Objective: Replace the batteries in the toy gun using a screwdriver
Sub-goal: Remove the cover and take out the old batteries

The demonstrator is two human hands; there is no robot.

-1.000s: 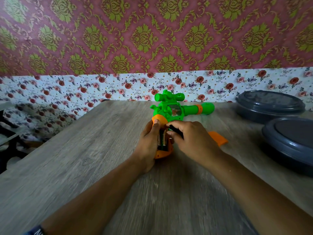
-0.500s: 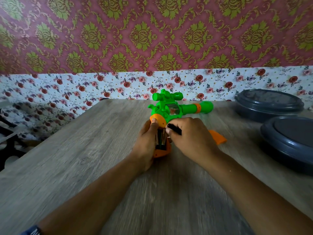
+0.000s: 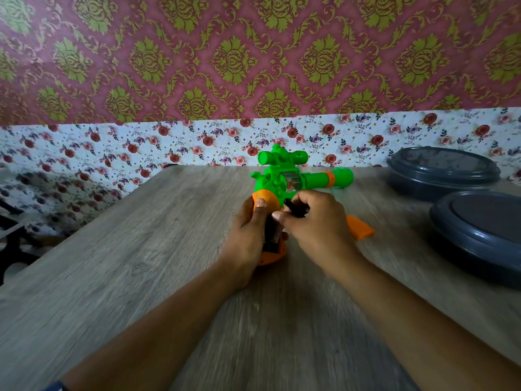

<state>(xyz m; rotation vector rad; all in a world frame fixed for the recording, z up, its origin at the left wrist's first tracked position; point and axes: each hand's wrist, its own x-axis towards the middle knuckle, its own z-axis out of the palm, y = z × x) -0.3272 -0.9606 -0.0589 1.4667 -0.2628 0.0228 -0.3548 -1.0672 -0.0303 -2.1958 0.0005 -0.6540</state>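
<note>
A green and orange toy gun (image 3: pixel 284 182) lies on the wooden table (image 3: pixel 141 277), barrel pointing right. My left hand (image 3: pixel 248 238) grips its orange handle, thumb up on the orange part. The handle's battery compartment (image 3: pixel 272 235) is open and dark, with batteries inside. My right hand (image 3: pixel 318 224) is closed around a black object (image 3: pixel 294 208), whose tip sticks out above my fingers, right over the compartment. An orange piece (image 3: pixel 361 228) lies on the table behind my right hand.
Two dark grey lidded round containers stand at the right: one at the back (image 3: pixel 442 173), one nearer (image 3: pixel 479 235). The table's left edge (image 3: pixel 84 218) runs diagonally, with dark furniture beyond it. A wallpapered wall closes the far side.
My right hand has lifted slightly with the black object, which now points more up and left. The left hand and the toy gun have stayed put.
</note>
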